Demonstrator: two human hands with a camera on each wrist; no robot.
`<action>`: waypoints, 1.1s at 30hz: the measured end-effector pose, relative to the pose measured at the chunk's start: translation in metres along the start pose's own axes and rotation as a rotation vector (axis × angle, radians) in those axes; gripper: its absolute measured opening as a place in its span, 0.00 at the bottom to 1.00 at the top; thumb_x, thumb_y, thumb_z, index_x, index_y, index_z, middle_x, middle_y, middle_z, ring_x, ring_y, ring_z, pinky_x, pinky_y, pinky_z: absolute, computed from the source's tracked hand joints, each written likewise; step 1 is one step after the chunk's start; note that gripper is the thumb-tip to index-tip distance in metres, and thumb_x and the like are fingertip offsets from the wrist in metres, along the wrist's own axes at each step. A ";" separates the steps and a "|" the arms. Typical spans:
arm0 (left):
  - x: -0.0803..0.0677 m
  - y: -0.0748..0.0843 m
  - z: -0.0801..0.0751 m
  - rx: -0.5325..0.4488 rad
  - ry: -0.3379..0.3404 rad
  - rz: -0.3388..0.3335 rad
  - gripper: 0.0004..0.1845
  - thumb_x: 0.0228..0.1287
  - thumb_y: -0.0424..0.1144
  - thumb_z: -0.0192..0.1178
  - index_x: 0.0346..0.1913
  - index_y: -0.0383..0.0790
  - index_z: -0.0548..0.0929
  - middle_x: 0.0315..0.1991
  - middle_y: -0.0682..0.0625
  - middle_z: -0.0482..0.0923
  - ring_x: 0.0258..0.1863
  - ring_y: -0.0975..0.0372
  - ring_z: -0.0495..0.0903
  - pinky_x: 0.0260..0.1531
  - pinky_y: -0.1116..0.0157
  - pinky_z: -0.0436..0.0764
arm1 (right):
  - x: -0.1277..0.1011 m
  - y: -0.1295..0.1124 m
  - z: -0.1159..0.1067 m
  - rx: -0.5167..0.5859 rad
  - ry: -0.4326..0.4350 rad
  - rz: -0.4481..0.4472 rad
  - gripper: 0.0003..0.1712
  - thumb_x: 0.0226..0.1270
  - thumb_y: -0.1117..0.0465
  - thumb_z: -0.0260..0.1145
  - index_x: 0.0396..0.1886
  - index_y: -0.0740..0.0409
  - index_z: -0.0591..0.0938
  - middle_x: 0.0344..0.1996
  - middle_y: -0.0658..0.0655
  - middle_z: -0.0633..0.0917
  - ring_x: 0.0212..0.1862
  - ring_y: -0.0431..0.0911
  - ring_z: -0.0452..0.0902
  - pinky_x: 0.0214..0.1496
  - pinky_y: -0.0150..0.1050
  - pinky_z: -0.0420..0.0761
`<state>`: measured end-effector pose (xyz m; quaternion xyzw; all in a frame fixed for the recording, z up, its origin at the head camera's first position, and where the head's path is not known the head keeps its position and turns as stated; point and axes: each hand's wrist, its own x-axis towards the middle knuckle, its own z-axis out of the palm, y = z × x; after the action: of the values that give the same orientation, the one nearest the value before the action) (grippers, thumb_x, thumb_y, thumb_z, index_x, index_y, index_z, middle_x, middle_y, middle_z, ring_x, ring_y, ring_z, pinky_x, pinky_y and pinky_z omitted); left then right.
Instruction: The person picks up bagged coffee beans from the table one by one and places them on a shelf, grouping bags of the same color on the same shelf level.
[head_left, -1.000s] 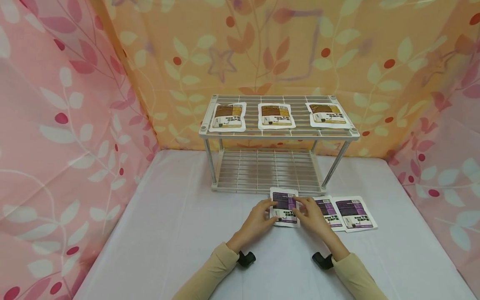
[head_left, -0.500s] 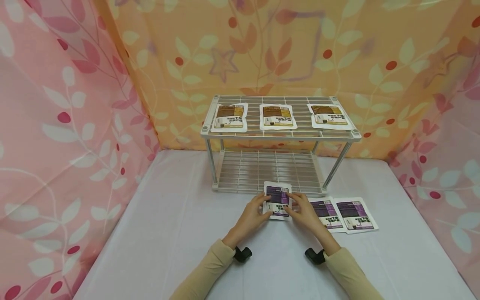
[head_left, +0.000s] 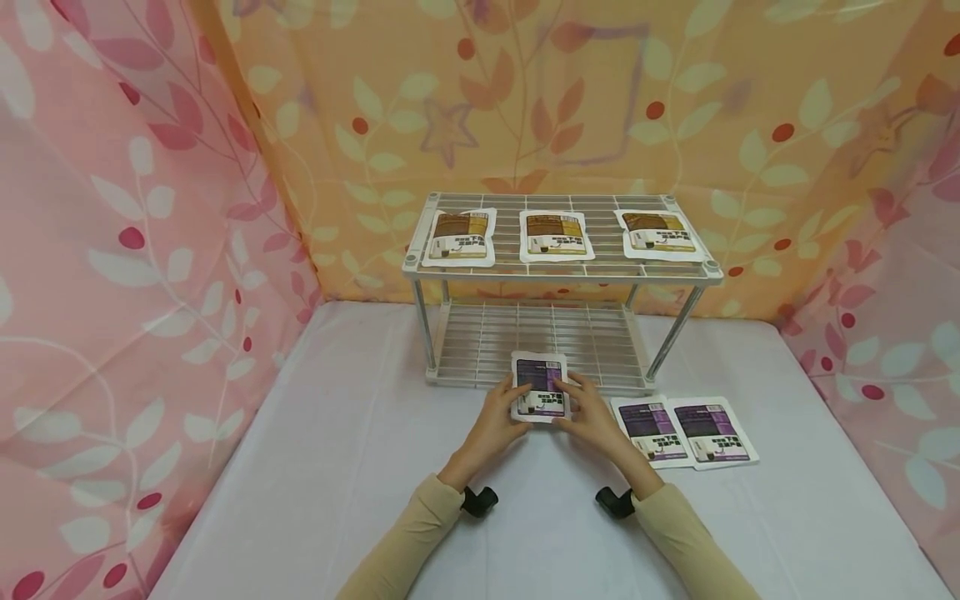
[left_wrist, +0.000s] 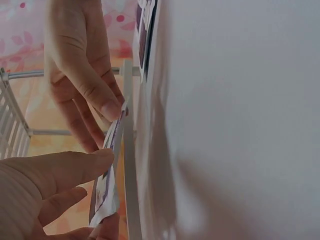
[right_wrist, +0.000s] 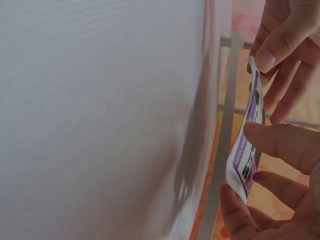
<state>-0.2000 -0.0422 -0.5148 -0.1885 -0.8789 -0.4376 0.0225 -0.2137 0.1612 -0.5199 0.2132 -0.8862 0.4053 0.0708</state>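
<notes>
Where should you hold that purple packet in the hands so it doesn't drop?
Probably by both side edges: left hand from the left, right hand from the right. The purple packet is thin and flat, with a white border along its sides. Its top end points toward the lower shelf, so side grips should leave that end free.

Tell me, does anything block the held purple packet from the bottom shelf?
Nothing visible blocks it. The left hand and right hand hold the purple pouch by the front of the lower wire shelf; two more purple pouches lie off to the right.
</notes>
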 end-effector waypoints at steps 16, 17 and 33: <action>0.003 -0.015 -0.020 0.114 0.090 -0.023 0.25 0.49 0.27 0.67 0.55 0.33 0.78 0.66 0.40 0.63 0.60 0.48 0.69 0.57 0.55 0.73 | 0.017 -0.008 0.012 -0.038 0.013 -0.098 0.38 0.43 0.69 0.75 0.58 0.71 0.73 0.62 0.76 0.63 0.40 0.58 0.79 0.43 0.49 0.80; 0.003 -0.015 -0.021 0.119 0.096 -0.019 0.25 0.50 0.28 0.67 0.55 0.33 0.78 0.65 0.40 0.63 0.61 0.48 0.69 0.57 0.55 0.72 | 0.018 -0.007 0.013 -0.046 0.015 -0.105 0.38 0.43 0.69 0.75 0.58 0.71 0.73 0.63 0.75 0.63 0.39 0.57 0.79 0.43 0.49 0.80; 0.004 -0.028 -0.041 0.158 0.175 -0.044 0.22 0.54 0.29 0.64 0.54 0.33 0.78 0.65 0.40 0.65 0.62 0.48 0.68 0.56 0.54 0.73 | 0.040 -0.014 0.032 -0.012 0.029 -0.180 0.33 0.48 0.72 0.72 0.57 0.72 0.73 0.63 0.73 0.64 0.53 0.60 0.72 0.48 0.46 0.80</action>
<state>-0.2189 -0.0880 -0.5096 -0.1279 -0.9092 -0.3822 0.1045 -0.2419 0.1159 -0.5194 0.2857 -0.8647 0.3950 0.1212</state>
